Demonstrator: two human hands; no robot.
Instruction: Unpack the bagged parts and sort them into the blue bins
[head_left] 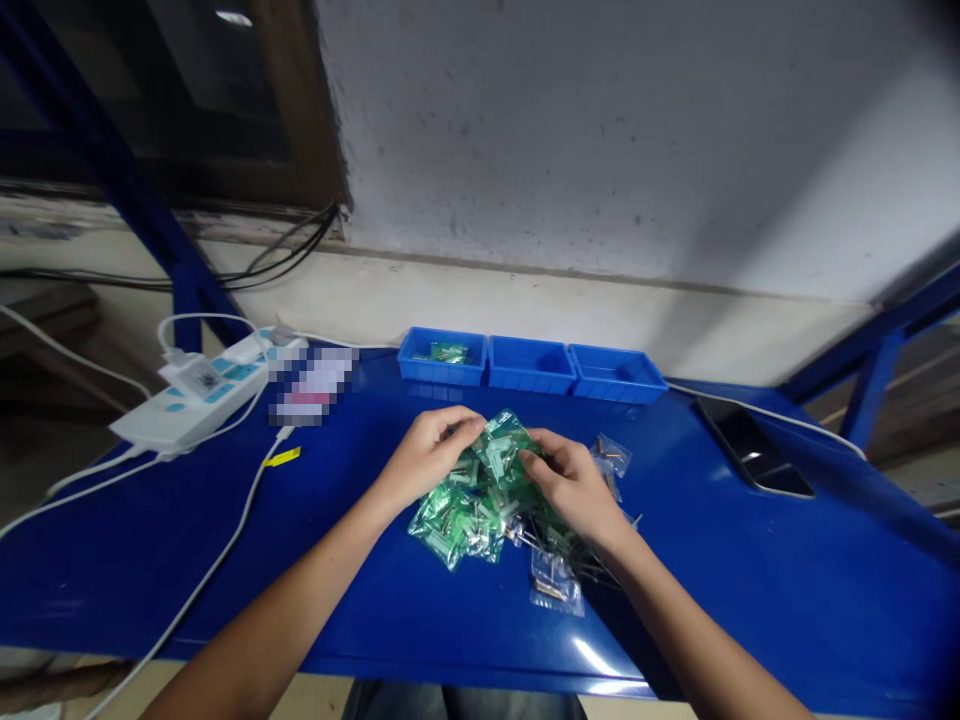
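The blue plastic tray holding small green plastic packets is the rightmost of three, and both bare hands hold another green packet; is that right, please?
Not quite: in the head view, the blue plastic tray holding small green plastic packets is the leftmost of three. The bare left hand and right hand do hold another green packet.

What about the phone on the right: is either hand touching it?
No, the phone lies apart on the blue table, while the left hand and right hand both hold a green packet.
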